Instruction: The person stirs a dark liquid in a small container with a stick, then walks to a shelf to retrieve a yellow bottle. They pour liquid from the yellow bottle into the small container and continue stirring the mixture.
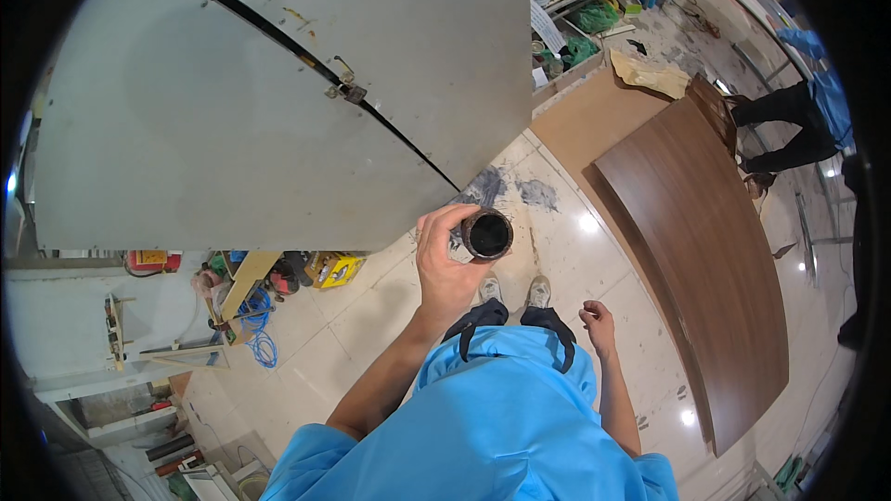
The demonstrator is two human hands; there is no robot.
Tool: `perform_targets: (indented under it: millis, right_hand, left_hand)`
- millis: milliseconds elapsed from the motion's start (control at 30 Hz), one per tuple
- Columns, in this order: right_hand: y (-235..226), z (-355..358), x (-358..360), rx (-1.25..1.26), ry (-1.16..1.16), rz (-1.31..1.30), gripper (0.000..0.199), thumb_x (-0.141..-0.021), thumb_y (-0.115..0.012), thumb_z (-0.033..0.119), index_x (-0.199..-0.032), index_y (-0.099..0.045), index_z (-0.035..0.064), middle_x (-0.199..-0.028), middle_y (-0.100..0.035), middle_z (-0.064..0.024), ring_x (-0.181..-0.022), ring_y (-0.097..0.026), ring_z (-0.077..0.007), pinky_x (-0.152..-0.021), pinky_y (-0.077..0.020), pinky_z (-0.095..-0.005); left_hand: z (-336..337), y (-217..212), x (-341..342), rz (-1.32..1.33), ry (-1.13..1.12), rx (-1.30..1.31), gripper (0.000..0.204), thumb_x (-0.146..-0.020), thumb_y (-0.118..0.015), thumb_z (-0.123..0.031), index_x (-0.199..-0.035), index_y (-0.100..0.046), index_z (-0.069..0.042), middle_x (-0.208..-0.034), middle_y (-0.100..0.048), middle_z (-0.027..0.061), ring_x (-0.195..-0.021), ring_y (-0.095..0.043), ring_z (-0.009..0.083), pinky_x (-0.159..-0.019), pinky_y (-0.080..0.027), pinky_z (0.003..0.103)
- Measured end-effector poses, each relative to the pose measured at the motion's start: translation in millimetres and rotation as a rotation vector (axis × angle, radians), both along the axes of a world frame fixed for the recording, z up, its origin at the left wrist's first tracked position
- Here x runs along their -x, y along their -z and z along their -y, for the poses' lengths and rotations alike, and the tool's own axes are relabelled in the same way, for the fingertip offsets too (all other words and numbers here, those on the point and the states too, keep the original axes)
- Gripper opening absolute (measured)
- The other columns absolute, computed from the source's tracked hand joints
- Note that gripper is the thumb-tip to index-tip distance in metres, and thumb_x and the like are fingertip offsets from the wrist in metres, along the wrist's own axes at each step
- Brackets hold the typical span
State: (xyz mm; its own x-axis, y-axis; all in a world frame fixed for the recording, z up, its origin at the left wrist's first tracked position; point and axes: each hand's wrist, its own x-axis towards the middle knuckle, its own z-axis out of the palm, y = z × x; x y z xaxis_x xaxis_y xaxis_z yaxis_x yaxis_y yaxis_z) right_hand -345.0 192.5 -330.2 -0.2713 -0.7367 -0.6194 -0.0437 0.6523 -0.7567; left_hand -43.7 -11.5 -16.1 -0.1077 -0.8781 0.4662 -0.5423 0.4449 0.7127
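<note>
My left hand [446, 255] is wrapped round a small dark round container [488, 235] with a crusty brown rim. Its mouth faces up, and the inside looks black, so what it holds cannot be made out. Just beyond the container stands a big grey metal cabinet [213, 102]. A dark gap runs between its two panels, and a small metal latch [349, 91] sits on that gap. Down by my right side hangs my right hand [599, 324], its fingers loosely bent and apart, with nothing visible in it.
To the right, large brown wood-grain panels [705, 250] lie stacked over the tiled floor. Shelving with boxes and green bags [594, 17] stands behind them. Another person's dark-trousered legs [784, 125] are at far right. Blue hose [260, 327] and tools lie at left.
</note>
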Motion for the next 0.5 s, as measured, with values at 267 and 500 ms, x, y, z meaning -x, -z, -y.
perform_targets:
  millis: [267, 500]
  right_hand:
    - [2, 2, -9, -0.044, -0.028, 0.013, 0.037, -0.098, -0.077, 0.019, -0.130, -0.072, 0.0033, -0.121, -0.075, -0.0093, -0.103, -0.071, -0.0195, -0.082, -0.0596, -0.0350]
    - [6, -3, -10, -0.022, -0.050, 0.020, 0.038, -0.097, -0.078, 0.019, -0.130, -0.072, 0.0013, -0.120, -0.075, -0.0121, -0.097, -0.072, -0.0199, -0.079, -0.0596, -0.0343]
  left_hand:
    - [-4, -7, -20, 0.153, -0.053, 0.096, 0.066, -0.068, -0.102, -0.009, -0.124, -0.067, -0.006, -0.123, -0.072, 0.0114, -0.115, -0.064, 0.0314, -0.100, -0.049, 0.043]
    - [-10, -2, -22, 0.129, -0.067, 0.007, 0.068, -0.066, -0.103, -0.012, -0.124, -0.067, -0.006, -0.122, -0.070, 0.0121, -0.115, -0.063, 0.0322, -0.101, -0.050, 0.043]
